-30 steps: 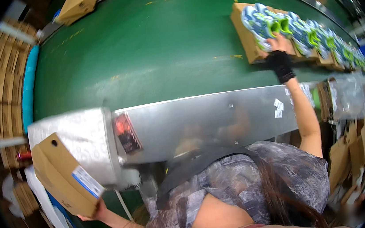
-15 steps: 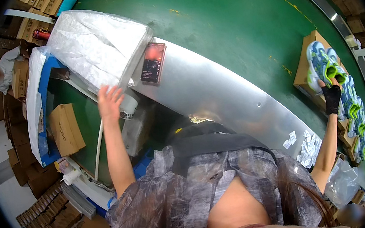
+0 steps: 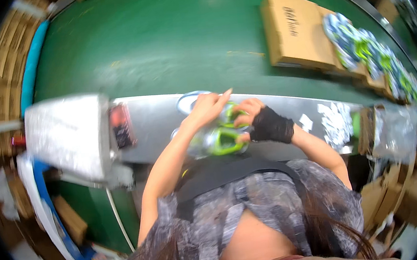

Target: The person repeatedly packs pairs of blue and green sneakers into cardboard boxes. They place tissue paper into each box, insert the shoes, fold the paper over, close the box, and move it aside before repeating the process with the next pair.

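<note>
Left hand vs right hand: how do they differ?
Left hand is bare; right hand wears a black fingerless glove. Left hand is toward the toe end of the sneakers; right hand is at their heel end. Both are above the metal ledge.

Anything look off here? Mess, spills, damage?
White paper slips lie scattered toward the right end of the metal ledge, some apart from the main pile; they look untidy. A phone lies toward the left, odd in a work area. No spill visible; the handled shoes are too blurred to judge damage.
</note>
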`<move>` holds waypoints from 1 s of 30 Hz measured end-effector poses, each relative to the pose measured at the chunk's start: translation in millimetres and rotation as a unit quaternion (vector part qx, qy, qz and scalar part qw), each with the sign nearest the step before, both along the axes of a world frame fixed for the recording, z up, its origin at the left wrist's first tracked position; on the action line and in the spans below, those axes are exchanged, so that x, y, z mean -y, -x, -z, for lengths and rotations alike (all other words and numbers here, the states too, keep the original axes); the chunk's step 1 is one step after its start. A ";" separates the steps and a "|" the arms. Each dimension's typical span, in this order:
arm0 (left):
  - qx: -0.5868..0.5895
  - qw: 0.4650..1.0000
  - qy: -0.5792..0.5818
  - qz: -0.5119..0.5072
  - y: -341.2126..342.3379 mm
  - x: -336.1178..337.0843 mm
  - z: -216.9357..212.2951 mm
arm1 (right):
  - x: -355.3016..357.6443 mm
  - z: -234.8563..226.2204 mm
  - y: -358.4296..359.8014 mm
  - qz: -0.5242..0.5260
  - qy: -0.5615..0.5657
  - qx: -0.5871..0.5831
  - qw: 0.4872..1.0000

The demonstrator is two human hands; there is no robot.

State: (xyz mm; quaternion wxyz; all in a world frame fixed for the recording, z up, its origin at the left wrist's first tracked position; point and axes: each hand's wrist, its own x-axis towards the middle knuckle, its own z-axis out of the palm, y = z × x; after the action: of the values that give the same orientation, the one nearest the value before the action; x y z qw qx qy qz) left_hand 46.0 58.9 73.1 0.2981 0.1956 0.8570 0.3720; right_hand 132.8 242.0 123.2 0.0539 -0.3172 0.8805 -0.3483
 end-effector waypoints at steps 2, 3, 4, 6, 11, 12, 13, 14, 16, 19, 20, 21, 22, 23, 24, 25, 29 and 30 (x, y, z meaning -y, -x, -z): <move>-0.088 0.996 -0.007 -0.013 -3.9 -5.9 2.1 | -50.3 22.7 28.2 0.097 0.053 0.000 0.994; -0.096 0.995 0.005 0.006 -1.0 -9.8 -3.5 | -85.2 42.6 40.2 0.164 0.021 -0.074 0.983; -0.083 0.996 0.032 0.030 2.6 -10.3 -7.7 | -107.9 48.3 49.2 0.277 -0.134 -0.091 0.947; -0.027 0.998 0.037 0.035 7.3 -18.0 -24.7 | -154.6 71.7 64.1 0.414 -0.340 -0.136 0.834; -0.026 0.997 0.034 0.058 8.5 -26.2 -23.4 | -186.9 130.3 82.4 0.488 -0.333 -0.153 0.792; -0.092 0.994 0.011 0.057 6.6 -28.8 -18.5 | -164.6 107.3 82.8 0.485 -0.290 -0.120 0.816; -0.159 0.985 -0.015 0.063 5.7 -33.2 -13.4 | -147.8 95.0 80.1 0.495 -0.241 -0.149 0.822; -0.195 0.979 -0.023 0.050 4.5 -43.0 -16.8 | -133.2 83.5 74.3 0.506 -0.195 -0.178 0.821; -0.269 0.962 -0.046 0.024 1.7 -65.1 -37.4 | -107.4 31.5 57.9 0.488 0.000 -0.192 0.852; -0.369 0.925 -0.034 0.087 9.1 -70.3 -42.8 | -93.5 -34.3 25.4 0.470 0.391 -0.035 0.790; -0.377 0.920 -0.014 0.106 12.9 -64.0 -36.1 | -102.1 -38.6 16.3 0.510 0.477 0.040 0.715; -0.388 0.914 0.010 0.122 18.5 -51.1 -27.3 | -110.0 -43.8 8.7 0.531 0.560 0.110 0.626; -0.371 0.919 0.033 0.132 29.6 -30.4 -1.9 | -127.5 -4.6 -0.4 0.534 0.613 0.103 0.573; -0.350 0.925 0.059 0.138 40.3 -9.8 23.3 | -136.2 19.2 -18.7 0.577 0.553 0.129 0.587; -0.290 0.944 0.109 0.111 43.5 5.2 12.2 | -131.4 32.4 -38.7 0.640 0.463 0.120 0.601; -0.225 0.957 0.159 0.088 46.8 16.4 0.4 | -138.0 63.9 -57.6 0.745 0.235 0.064 0.621; -0.286 0.940 0.129 0.131 65.7 55.6 9.5 | -97.5 146.4 -138.2 0.788 -0.186 0.060 0.583; -0.288 0.947 0.071 0.122 66.8 61.9 12.9 | -85.6 151.4 -141.8 0.778 -0.192 0.036 0.597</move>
State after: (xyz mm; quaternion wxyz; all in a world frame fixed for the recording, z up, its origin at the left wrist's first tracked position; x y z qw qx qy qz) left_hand -20.8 -3.0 60.1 0.0952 0.3756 0.9002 0.1987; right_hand 274.6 327.6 -28.2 -0.1466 0.5186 0.8373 -0.0918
